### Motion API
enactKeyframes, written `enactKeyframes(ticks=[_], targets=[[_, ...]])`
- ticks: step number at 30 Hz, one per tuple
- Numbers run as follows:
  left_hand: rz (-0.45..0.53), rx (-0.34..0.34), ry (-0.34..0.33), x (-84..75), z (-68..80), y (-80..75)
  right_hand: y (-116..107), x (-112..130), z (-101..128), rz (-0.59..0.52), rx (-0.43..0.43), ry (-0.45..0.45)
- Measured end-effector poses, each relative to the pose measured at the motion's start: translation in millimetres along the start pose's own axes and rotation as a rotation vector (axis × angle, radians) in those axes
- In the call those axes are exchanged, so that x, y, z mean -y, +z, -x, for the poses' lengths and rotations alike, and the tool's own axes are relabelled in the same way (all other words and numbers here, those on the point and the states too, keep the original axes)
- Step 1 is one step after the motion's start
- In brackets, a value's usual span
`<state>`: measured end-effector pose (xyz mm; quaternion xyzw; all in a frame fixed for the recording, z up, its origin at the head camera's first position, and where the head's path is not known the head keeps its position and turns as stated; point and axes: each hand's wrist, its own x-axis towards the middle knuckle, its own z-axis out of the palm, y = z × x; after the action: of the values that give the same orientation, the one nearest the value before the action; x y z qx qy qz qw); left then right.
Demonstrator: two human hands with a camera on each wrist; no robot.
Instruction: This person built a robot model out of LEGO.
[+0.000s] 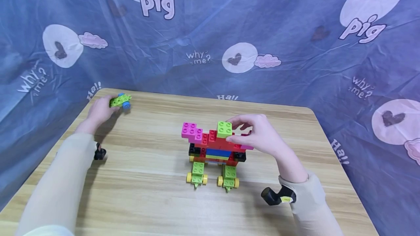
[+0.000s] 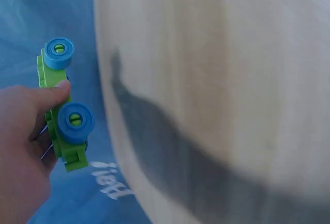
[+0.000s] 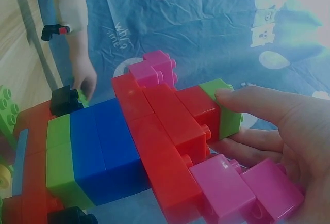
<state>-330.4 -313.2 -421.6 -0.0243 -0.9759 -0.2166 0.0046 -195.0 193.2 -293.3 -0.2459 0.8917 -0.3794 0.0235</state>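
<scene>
Though multicoloured, brick model (image 1: 214, 148) mostly red.

Table (image 1: 137, 192): light wood-grain top with rounded far corners, standing against a blue printed cloth backdrop (image 1: 295, 46) that closes in its far side and both flanks.

On it, near the middle: one toy-block model (image 1: 214, 152), upright. It rests on two green wheeled bases with yellow wheels (image 1: 197, 177), side by side and just apart. Above these come black, blue, yellow and red blocks, then pink blocks at the upper left and right, and a green block (image 1: 224, 129) on top.

Shadows of the arms fall across the left part of the tabletop.
</scene>
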Motion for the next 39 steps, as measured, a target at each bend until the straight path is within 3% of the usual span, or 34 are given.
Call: enactKeyframes(ticks=[8, 16, 31, 39], targets=[[0.035, -0.08, 0.066, -38.0, -3.1, -21.6, -2.4, 1.3, 1.5, 0.001, -0.003, 0.004], [0.124, -0.123, 0.147, -79.5, 6.5, -37.5, -3.5, 1.6, 2.9, 0.009, -0.007, -0.009], [0.233, -0.248, 0.287, -167.6, 54.6, -66.1, -4.1, 2.6, 4.6, 0.016, 0.023, -0.045], [0.262, -0.324, 0.415, -211.1, 85.4, -78.9, -6.0, 4.5, 3.9, 0.014, -0.004, -0.105]])
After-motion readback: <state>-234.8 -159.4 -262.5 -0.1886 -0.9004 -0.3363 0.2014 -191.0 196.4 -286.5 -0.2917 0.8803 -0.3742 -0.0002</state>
